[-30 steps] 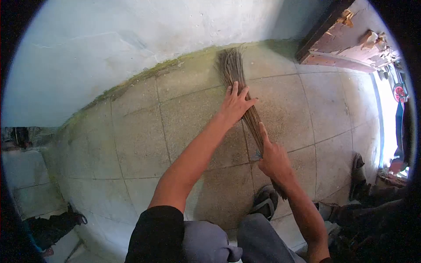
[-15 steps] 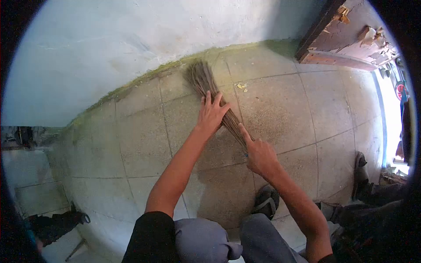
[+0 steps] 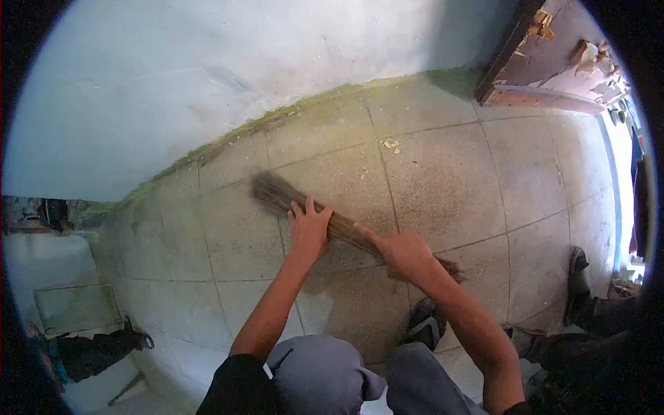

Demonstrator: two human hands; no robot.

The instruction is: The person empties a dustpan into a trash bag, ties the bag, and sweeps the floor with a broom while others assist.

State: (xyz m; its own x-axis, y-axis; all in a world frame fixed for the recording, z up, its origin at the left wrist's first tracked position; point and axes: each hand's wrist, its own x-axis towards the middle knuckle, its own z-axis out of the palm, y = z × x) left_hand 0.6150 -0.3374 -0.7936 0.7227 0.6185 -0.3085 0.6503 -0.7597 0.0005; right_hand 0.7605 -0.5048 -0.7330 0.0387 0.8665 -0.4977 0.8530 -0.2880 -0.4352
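Black and crumpled, a bundle [image 3: 97, 351] lies well apart from the broom [image 3: 349, 234], to its left. The broom, made of thin brown sticks, slants across the floor [image 3: 449, 187], its blurred, fanned end leftward. The left hand [image 3: 309, 232] grips the broom near that end, fingers spread over the sticks. Yellow bits [image 3: 389, 145] lie on the floor beyond the broom. The right hand [image 3: 401, 256] is closed around the broom nearer its other end. A worn door [image 3: 553, 62] stands beyond the broom, to its right.
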